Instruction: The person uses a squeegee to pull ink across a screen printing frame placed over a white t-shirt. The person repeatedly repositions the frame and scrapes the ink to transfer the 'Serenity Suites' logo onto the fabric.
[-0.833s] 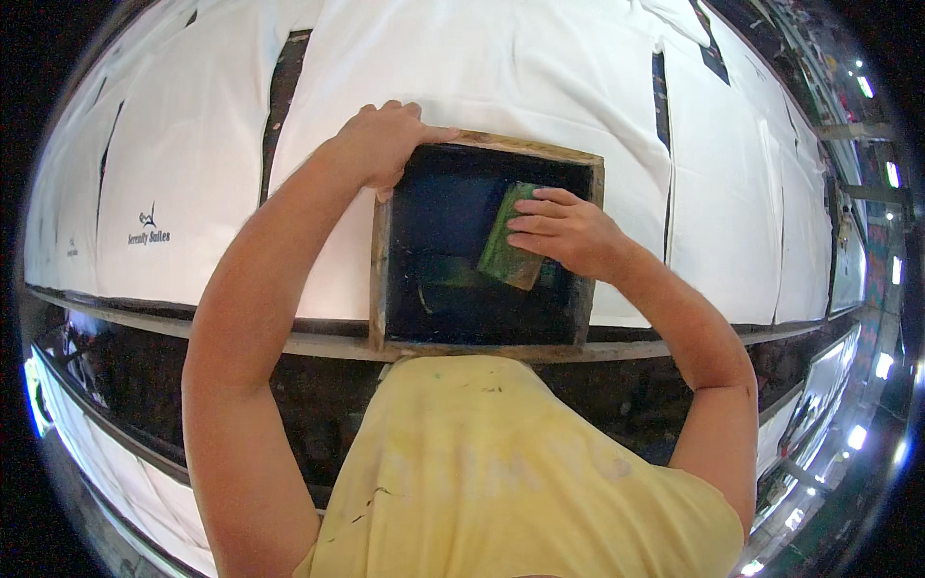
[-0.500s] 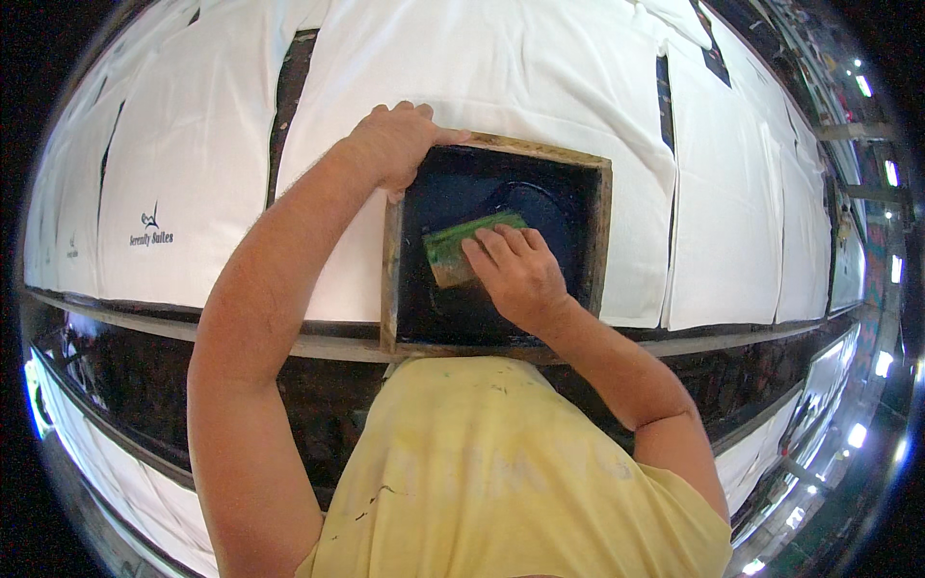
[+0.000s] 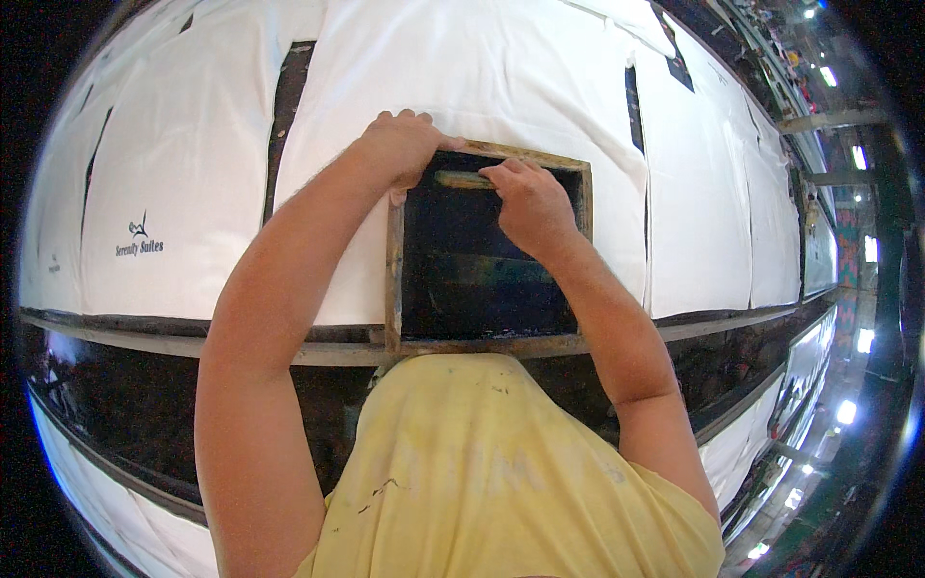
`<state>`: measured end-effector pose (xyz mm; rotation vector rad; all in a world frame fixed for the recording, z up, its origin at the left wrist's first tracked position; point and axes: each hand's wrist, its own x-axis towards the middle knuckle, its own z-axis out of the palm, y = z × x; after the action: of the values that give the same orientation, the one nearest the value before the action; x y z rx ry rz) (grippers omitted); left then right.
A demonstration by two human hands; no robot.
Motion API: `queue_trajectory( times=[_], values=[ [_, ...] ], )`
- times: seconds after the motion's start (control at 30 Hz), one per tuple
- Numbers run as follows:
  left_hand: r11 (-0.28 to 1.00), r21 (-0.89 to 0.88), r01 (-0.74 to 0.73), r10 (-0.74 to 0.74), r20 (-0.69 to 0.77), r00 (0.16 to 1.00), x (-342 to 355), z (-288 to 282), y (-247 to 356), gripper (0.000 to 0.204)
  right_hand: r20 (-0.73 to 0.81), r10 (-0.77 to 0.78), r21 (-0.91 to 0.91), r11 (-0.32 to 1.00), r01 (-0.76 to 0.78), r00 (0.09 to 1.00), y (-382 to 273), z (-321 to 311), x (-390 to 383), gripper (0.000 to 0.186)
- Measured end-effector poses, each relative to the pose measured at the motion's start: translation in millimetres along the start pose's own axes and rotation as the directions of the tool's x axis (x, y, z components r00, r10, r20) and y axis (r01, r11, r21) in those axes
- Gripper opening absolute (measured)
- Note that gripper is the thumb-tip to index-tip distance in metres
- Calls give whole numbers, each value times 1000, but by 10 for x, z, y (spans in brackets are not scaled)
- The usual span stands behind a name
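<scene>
As the squeegee (image 3: pixel 462 179) should be light, stiff and slippery, I pinch its top with right fingers (image 3: pixel 513 170), left fingers (image 3: pixel 406 115) gripping the frame (image 3: pixel 394 279) over the counter's near edge (image 3: pixel 332 354).

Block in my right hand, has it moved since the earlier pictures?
Yes: judged against the wooden frame, the block has moved away from you, from around the middle to near the far side.
</scene>
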<state>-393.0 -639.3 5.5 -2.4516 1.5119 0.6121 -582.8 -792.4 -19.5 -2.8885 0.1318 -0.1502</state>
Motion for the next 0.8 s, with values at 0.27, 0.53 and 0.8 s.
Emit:
queue_trajectory(
  times=[0.27, 0.53, 0.8],
  values=[
    [999, -35, 18, -18, -5, 1000, 6, 12, 21, 126, 41, -10, -3, 1000, 10, 999, 62, 107, 164, 41],
    [1000, -21, 23, -23, -24, 999, -19, 16, 14, 125, 223, -388, 98, 922, 375, 894, 48, 57, 191, 46],
    [999, -32, 36, -38, -44, 998, 38, 107, 22, 125, 280, -587, 198, 810, 552, 760, 594, -129, -50, 49]
  ],
)
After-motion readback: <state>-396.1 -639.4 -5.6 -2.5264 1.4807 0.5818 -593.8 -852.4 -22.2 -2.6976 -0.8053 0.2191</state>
